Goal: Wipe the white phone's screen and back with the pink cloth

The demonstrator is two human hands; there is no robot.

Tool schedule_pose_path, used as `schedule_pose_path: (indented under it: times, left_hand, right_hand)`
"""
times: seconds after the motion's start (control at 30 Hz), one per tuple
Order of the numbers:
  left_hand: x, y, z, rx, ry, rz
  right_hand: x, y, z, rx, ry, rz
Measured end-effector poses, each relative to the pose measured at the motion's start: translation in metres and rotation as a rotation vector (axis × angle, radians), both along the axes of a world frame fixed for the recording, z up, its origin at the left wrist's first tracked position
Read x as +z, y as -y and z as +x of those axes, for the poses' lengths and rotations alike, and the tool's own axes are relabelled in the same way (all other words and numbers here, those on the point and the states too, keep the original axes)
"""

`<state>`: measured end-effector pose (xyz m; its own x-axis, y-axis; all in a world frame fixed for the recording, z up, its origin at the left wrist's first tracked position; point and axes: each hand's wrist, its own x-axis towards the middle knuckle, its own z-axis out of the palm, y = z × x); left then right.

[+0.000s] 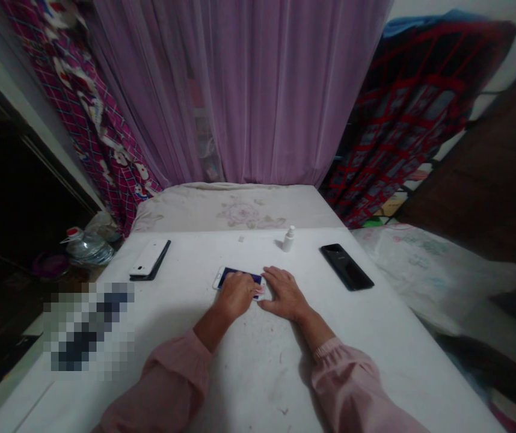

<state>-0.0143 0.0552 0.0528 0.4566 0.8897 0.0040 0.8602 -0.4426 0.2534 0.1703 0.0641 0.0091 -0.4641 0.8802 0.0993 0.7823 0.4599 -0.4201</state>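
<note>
A white smartphone (219, 278) lies flat on the white-covered table, its screen facing up with a dark blue display. My left hand (237, 294) is closed over the screen, pressing a small pink cloth (258, 291) against it near the right end. From the right, my right hand (287, 293) steadies that end of the phone, with the thumb on the near side and the fingers on the far side. Beyond my right hand a small white spray bottle (288, 240) stands upright.
On the left, a white phone (147, 258) lies on top of a dark one. To the right lies a black phone (347, 267). A pixelated patch (89, 331) hides something at the left edge. Purple curtains (258, 90) hang behind the table; a water jug (87, 246) stands off its left side.
</note>
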Motion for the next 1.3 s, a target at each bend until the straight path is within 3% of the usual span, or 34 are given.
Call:
schedule_pose_path:
  times: [0.3, 0.73, 0.97, 1.3]
  left_hand:
    - [-0.010, 0.012, -0.026, -0.067, 0.004, 0.066]
    - [-0.004, 0.009, -0.078, 0.108, -0.053, 0.035]
    - [-0.004, 0.005, -0.079, 0.257, 0.028, 0.017]
    - [-0.007, 0.014, -0.075, 0.323, 0.021, 0.006]
  right_hand:
    - [-0.001, 0.000, 0.001, 0.001, 0.000, -0.012]
    - [-0.002, -0.001, 0.002, 0.006, 0.006, -0.021]
    - [-0.002, -0.009, 0.004, 0.022, 0.010, -0.043]
    - [-0.002, -0.023, 0.005, 0.049, 0.024, -0.064]
